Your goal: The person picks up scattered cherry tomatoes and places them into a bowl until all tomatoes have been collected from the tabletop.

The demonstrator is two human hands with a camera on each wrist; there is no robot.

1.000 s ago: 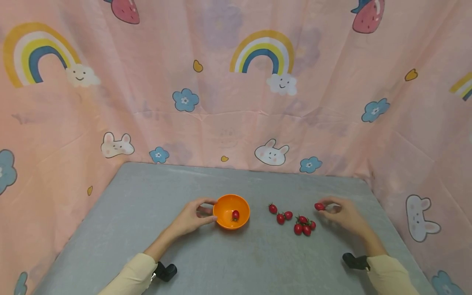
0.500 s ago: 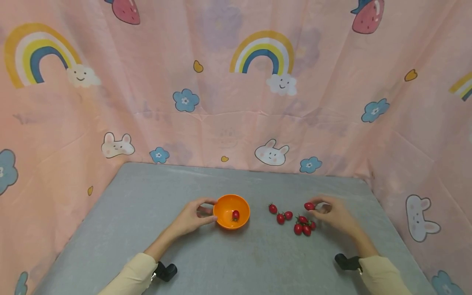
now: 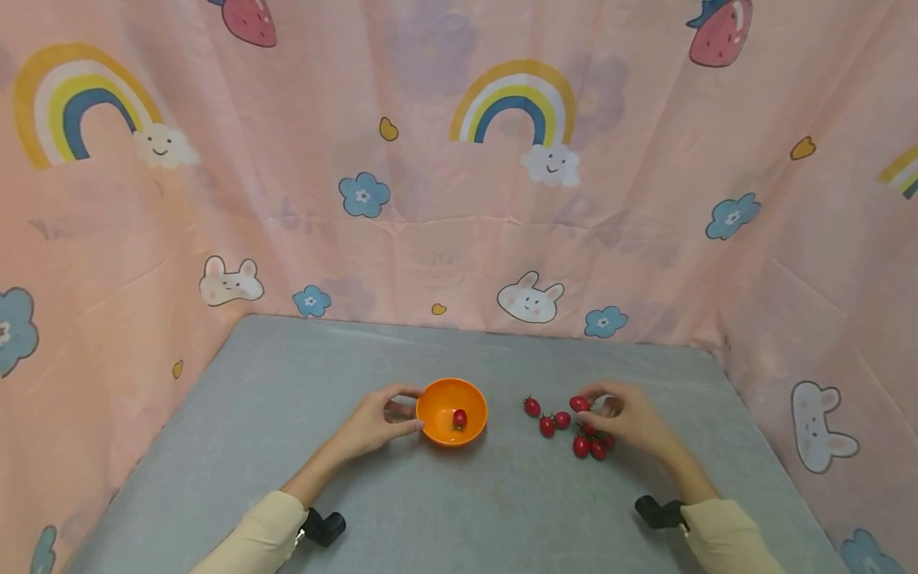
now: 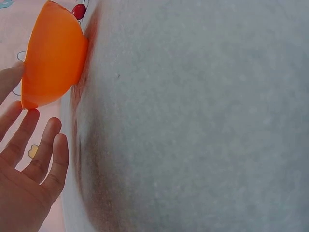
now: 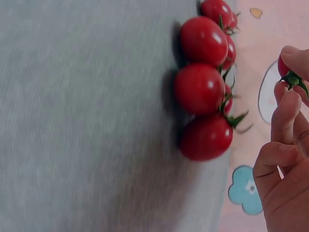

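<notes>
On the grey table stands an orange bowl (image 3: 434, 430) with one cherry tomato (image 3: 460, 418) inside. My left hand (image 3: 370, 422) holds the bowl's left side, thumb and fingertips at the rim; the left wrist view shows the other fingers spread apart from it. Between thumb and fingertips, my right hand (image 3: 625, 416) pinches another cherry tomato (image 3: 578, 403), raised above the table. Its green stem end (image 5: 293, 81) shows in the right wrist view. Below that hand lies a cluster of cherry tomatoes (image 3: 582, 446), partly hidden by it.
Three more cherry tomatoes (image 3: 547, 427) lie between the bowl and the cluster. A pink patterned curtain (image 3: 430, 255) hangs along the table's back and sides. Each wrist wears a black device (image 3: 323, 528).
My right hand has carried its cherry tomato leftward, from right of the cluster to above it. The left hand and the bowl have stayed in place.
</notes>
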